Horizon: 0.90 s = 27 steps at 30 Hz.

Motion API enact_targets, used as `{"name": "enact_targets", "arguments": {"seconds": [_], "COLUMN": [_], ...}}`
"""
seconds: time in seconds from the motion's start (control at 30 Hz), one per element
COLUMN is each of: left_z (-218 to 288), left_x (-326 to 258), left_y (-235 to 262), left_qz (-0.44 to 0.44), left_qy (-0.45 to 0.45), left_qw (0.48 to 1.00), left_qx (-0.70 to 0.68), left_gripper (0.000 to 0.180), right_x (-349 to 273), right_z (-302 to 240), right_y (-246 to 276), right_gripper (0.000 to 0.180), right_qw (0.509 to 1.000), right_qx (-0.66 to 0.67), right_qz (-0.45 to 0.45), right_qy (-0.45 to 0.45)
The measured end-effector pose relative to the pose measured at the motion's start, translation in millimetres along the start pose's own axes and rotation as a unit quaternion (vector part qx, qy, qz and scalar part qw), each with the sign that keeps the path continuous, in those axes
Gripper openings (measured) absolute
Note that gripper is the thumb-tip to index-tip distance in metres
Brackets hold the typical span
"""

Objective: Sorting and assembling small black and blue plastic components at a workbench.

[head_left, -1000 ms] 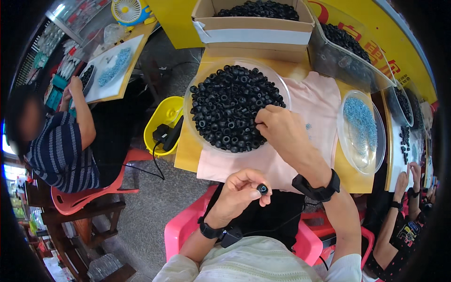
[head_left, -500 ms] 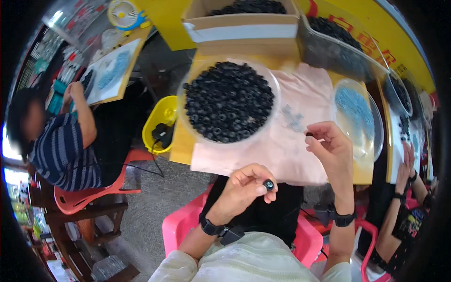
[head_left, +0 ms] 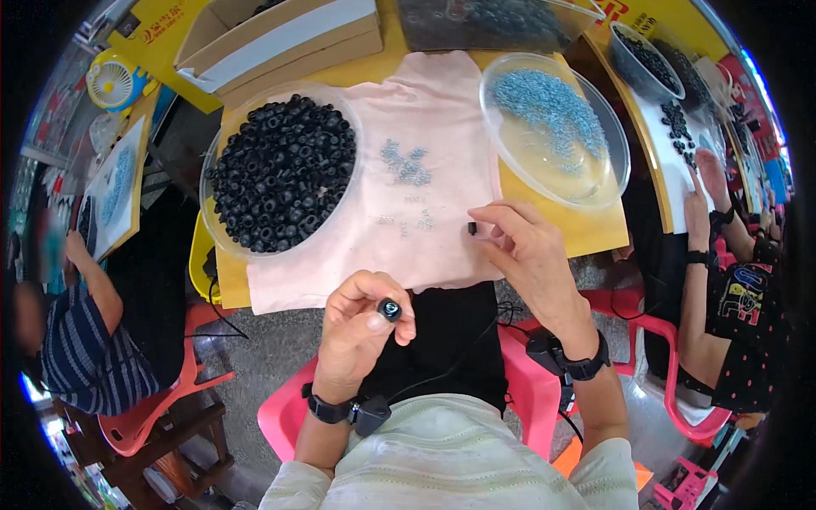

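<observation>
My left hand (head_left: 350,327) pinches a small round black cap (head_left: 390,309), its end with a pale mark turned up, near the table's front edge. Over the right side of a pink cloth (head_left: 438,119), my right hand (head_left: 540,263) holds a tiny dark piece (head_left: 473,228) between thumb and index finger; its kind is too small to tell. Left of the hands, a wide clear bowl (head_left: 360,157) holds many black ring-shaped caps (head_left: 285,174). Small translucent bluish pieces (head_left: 405,163) lie scattered on the cloth. More of these fill part of a clear round tub (head_left: 544,180) at the far right.
A cardboard box (head_left: 280,55) and a clear bin (head_left: 489,30) of black parts stand at the back. A yellow basket (head_left: 202,263) is beside the table's left edge. People sit at tables on both sides; a pink chair (head_left: 285,416) is under me.
The whole view has shifted, so the table appears turned and nearer. My right hand is now lower over the cloth, slightly closer to my left. Both hands keep their pieces.
</observation>
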<state>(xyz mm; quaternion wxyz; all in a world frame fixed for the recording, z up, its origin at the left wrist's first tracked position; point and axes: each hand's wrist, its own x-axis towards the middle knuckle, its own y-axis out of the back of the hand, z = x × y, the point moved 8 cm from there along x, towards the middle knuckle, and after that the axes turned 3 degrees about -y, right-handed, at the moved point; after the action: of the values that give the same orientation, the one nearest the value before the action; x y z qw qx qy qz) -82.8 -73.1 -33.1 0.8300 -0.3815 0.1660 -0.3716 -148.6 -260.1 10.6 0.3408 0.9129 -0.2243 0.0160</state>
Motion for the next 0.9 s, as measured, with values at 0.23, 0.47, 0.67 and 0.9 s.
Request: {"name": "enact_targets", "arguments": {"seconds": [0.23,0.47,0.67,0.9], "left_z": [-2,-4,-4,-7], "left_x": [0,-2,-2,-1], "left_y": [3,4,7,11], "left_qz": [0.012,0.019,0.026,0.033], "left_qy": [0.005,0.012,0.018,0.023], "left_qw": [1.000,1.000,1.000,0.999], "left_qx": [0.002,0.011,-0.001,-0.010], "left_gripper": [0.017,0.016,0.013,0.015], "right_x": [-3,-3,-6,-9], "right_z": [10,2,-7,-16], "right_y": [0,-11,-14,-17], "right_gripper": [0.013,0.010,0.013,0.013], "right_qw": [0.996,0.995,0.994,0.987], "right_qx": [-0.057,-0.088,-0.110,-0.153], "right_qz": [0.051,0.040,0.012,-0.041], "right_qy": [-0.038,-0.003,-0.012,0.022]}}
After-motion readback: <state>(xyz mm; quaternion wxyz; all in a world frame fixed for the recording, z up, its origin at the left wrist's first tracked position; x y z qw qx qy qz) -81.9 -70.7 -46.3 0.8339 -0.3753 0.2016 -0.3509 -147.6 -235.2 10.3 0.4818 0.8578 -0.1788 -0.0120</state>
